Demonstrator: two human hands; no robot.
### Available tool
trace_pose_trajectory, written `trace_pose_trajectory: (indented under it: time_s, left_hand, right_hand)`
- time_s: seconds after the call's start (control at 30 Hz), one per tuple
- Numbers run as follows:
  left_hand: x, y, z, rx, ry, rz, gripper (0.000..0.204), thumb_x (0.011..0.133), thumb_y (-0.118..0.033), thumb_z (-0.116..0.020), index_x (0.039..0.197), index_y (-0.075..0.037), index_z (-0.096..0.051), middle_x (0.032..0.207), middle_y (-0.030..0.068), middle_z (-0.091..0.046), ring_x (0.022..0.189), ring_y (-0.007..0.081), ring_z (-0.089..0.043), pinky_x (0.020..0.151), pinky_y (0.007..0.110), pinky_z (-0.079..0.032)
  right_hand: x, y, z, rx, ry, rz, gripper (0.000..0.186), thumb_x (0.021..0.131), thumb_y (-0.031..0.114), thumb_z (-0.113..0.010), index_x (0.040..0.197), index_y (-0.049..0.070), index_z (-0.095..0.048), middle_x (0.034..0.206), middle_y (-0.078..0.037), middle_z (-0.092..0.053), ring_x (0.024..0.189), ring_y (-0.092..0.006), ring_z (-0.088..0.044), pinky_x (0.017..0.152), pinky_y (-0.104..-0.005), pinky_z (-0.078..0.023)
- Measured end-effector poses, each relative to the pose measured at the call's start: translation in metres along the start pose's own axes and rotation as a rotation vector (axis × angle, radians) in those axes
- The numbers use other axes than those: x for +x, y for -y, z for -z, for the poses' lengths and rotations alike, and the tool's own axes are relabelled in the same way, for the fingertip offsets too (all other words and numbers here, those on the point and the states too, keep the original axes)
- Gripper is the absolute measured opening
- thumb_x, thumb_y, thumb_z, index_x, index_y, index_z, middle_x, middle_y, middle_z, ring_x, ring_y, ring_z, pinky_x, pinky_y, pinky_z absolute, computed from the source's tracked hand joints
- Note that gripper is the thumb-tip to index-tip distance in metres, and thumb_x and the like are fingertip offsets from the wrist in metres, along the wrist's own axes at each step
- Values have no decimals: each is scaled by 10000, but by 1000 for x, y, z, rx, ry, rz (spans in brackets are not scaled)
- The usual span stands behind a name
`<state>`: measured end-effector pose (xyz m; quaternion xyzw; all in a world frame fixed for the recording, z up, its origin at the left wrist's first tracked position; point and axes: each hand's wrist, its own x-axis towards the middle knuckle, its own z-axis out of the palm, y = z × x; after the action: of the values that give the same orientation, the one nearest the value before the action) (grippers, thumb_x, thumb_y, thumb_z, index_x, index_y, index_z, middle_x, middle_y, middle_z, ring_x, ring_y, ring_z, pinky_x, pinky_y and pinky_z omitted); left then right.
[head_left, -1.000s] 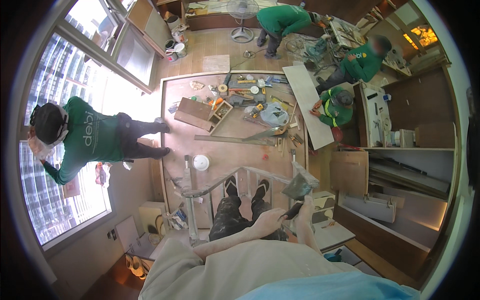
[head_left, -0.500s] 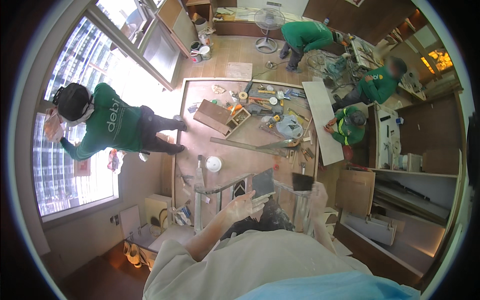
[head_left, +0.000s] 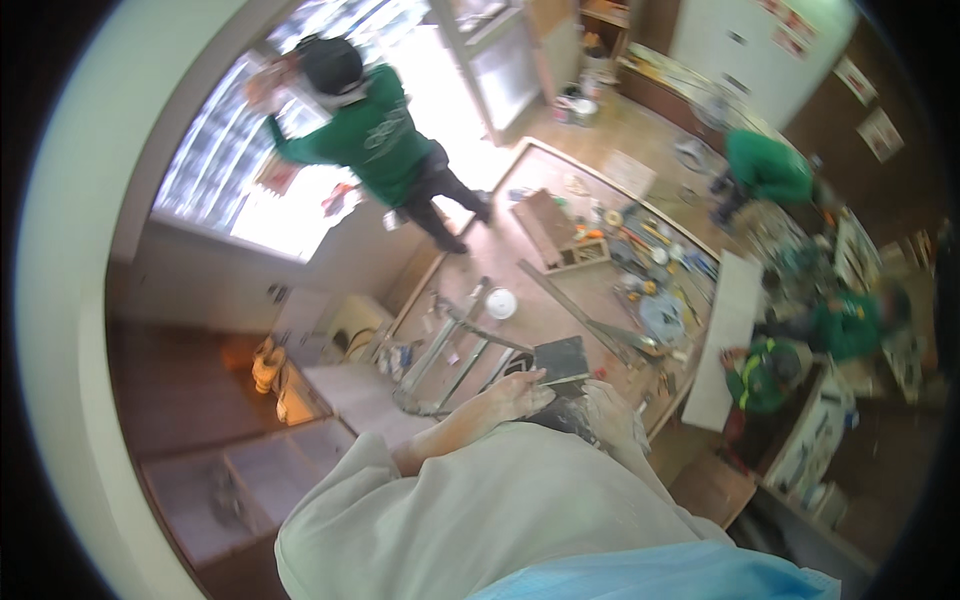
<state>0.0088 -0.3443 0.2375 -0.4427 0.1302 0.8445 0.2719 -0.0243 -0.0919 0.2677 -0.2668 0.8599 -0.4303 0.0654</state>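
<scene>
Writing first: pale lettering on the back of the green shirt (head_left: pixel 375 140) of the person at the window, motion-smeared, no clean read; red-and-white printed sheets (head_left: pixel 880 135) upper right, print too small. Dark rectangular plate (head_left: pixel 560 358), flat, smooth-looking, pale strip along its near edge, sits in front of the wearer's torso, above the dusty dark trousers. Left hand (head_left: pixel 512 395): grip closed on the plate's near-left corner, thumb at the edge. Right hand (head_left: pixel 612 412): just beside the near-right corner, fingers bent; can't tell whether that grip pinches anything. Dark patch between the hands is unclear, tool or trousers. Metal ladder (head_left: pixel 445 340), thin rails, left of the plate, partly hidden by the left forearm. Beyond: round white tub (head_left: pixel 500 303), long straight strip (head_left: pixel 555 290), brown wooden box (head_left: pixel 540 225), crumpled clear plastic bag (head_left: pixel 660 318), all on a pinkish platform (head_left: pixel 497 262). Small tools around the bag too blurred to sort. Pale blue fabric (head_left: pixel 660 575) cut off by the lower edge.
</scene>
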Motion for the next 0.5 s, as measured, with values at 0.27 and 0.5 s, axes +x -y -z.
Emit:
trace_pose_trajectory:
  time_s: [0.27, 0.5]
  left_hand:
    - [7, 8, 5, 302, -67, -569, 327, 1000, -308, -683, 1237, -86, -648, 1187, 4, -707, 1097, 143, -657, 966, 327, -494]
    - [-21, 8, -40, 472, -57, -732, 352, 1011, -354, -676, 1201, -58, -683, 1091, 17, -716, 949, 121, -646, 850, 321, -504]
  right_hand:
    - [18, 6, -15, 668, -76, -378, 443, 987, 240, -679, 1326, -20, -558, 1182, -120, -648, 1061, -241, -658, 904, -369, -545]
    - [40, -27, -56, 997, 220, -640, 444, 1054, 380, -580, 1127, -52, -647, 990, -95, -670, 847, -168, -642, 767, -335, -525]
